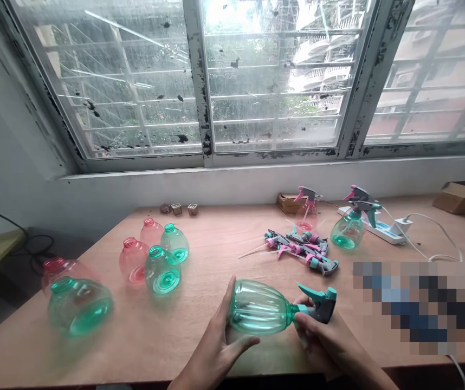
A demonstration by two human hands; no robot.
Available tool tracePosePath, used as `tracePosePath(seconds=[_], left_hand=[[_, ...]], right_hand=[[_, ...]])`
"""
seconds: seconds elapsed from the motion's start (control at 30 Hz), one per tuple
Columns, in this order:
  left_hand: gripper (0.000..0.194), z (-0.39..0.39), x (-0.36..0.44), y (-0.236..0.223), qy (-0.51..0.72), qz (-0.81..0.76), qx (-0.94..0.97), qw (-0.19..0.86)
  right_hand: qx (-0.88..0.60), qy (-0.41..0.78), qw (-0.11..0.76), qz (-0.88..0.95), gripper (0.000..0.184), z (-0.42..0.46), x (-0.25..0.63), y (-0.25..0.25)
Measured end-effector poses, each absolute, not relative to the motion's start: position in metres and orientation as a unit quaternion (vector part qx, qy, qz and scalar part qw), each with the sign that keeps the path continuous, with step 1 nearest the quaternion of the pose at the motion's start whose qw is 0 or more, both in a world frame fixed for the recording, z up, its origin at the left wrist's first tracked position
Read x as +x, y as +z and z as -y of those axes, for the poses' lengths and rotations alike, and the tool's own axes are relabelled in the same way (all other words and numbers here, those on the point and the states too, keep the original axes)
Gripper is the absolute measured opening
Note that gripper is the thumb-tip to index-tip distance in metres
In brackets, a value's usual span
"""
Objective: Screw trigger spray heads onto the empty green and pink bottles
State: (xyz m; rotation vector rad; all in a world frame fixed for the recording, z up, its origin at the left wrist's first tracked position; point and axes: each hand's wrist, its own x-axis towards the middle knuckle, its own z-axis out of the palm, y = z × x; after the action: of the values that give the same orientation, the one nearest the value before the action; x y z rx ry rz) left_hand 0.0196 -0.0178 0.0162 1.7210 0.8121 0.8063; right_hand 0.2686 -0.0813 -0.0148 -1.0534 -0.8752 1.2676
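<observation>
Bottle (259, 306): see-through green plastic, rounded and egg-like, with pale streaks of light running lengthwise; held on its side above the near part of the wood-toned table (216, 254), base to the left, narrower neck to the right.
Sprayer (325, 310): dark grey with teal trigger, nozzle and collar; set at the bottle's mouth, trigger pointing up and to the left; whether tightened, impossible to tell.
Left hand (222, 338): grasping the base end, fingers against the bottom, thumb stretched beneath.
Right hand (328, 338): grasping the neck and collar, thumb on the near side, other fingers mostly hidden.
Table's left: three pink bottles (132, 262) and three green bottles (162, 271), open-mouthed.
Beyond the right hand: jumbled pile (301, 250) of grey, pink and teal sprayers.
</observation>
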Motion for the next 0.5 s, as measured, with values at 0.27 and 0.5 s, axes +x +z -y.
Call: tracePosePath(seconds=[0.27,0.5], left_hand=[[0.097,0.0173,0.0172,0.0124,0.312,-0.317,0.697,0.563],[0.102,0.0159,0.0200,0.0075,0.324,-0.326,0.726,0.511]], right_hand=[[-0.466,0.524,0.611,0.367,0.049,0.0809,0.2608,-0.0103],[-0.459,0.522,0.621,0.363,0.048,0.0799,0.2617,-0.0065]])
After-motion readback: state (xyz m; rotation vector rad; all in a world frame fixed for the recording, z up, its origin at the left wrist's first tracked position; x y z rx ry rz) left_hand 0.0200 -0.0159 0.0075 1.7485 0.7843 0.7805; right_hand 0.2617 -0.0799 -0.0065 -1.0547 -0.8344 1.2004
